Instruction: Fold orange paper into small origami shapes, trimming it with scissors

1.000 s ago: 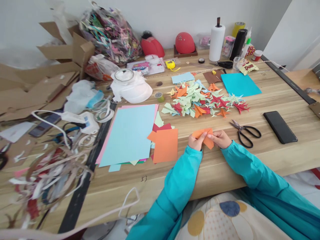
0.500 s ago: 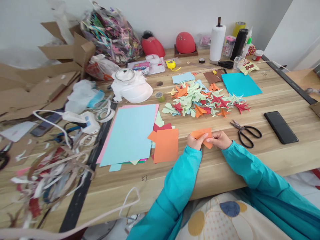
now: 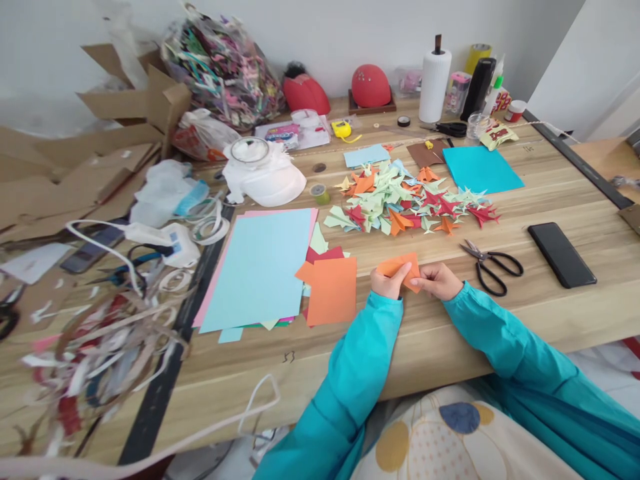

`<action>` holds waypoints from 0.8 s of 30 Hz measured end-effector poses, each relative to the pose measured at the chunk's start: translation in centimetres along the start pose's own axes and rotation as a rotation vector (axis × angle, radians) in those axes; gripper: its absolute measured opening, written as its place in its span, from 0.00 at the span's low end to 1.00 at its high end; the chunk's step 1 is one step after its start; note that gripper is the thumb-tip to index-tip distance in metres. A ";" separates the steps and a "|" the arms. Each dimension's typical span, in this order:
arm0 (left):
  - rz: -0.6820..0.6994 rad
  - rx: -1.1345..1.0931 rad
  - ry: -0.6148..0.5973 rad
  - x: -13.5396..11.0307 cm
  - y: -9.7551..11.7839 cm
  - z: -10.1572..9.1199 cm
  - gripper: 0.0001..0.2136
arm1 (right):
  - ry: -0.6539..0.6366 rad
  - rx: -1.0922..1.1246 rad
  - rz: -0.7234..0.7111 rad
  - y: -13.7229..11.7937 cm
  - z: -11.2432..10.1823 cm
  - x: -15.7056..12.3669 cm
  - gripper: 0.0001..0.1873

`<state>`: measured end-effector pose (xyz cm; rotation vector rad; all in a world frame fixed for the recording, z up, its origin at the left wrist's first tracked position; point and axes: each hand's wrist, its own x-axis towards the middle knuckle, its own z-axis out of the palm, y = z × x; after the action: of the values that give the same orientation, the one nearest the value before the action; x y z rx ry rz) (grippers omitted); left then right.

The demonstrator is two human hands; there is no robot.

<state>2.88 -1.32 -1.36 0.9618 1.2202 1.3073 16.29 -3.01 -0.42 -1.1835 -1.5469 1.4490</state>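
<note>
A small piece of orange paper point(image 3: 399, 265) is held between both hands just above the table. My left hand point(image 3: 388, 283) pinches its left part, with the thumb lying across it. At the paper's lower right corner, my right hand point(image 3: 439, 280) grips the edge between thumb and fingers. Left of the hands lies an orange paper sheet point(image 3: 332, 291), beside a larger light blue sheet point(image 3: 260, 267) on a stack. Beyond the hands spreads a pile of folded paper cranes point(image 3: 385, 200) in green, orange, red and blue.
Black-handled scissors point(image 3: 493, 265) and a black phone point(image 3: 562, 255) lie to the right. A turquoise square point(image 3: 483, 169) is behind the pile. Cords and ribbon scraps point(image 3: 100, 353) clutter the left side. A white bottle point(image 3: 435, 87) stands at the back.
The orange paper has shifted slightly left and tilted in my hands. My left hand has moved a little left with it; the right hand stays nearly in place.
</note>
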 end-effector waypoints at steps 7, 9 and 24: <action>0.003 -0.030 0.044 -0.1 0.0 0.2 0.08 | 0.027 -0.005 -0.021 -0.1 -0.1 0.1 0.26; 0.000 -0.037 0.052 -0.1 -0.1 0.2 0.09 | 0.021 0.007 -0.017 0.0 -0.1 0.1 0.26; -0.059 -0.009 -0.016 -0.1 0.3 0.2 0.11 | 0.043 0.070 0.015 0.6 0.0 0.3 0.23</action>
<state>3.08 -1.40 -1.05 0.9215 1.2206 1.2562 16.32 -2.76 -1.01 -1.1802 -1.4492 1.4662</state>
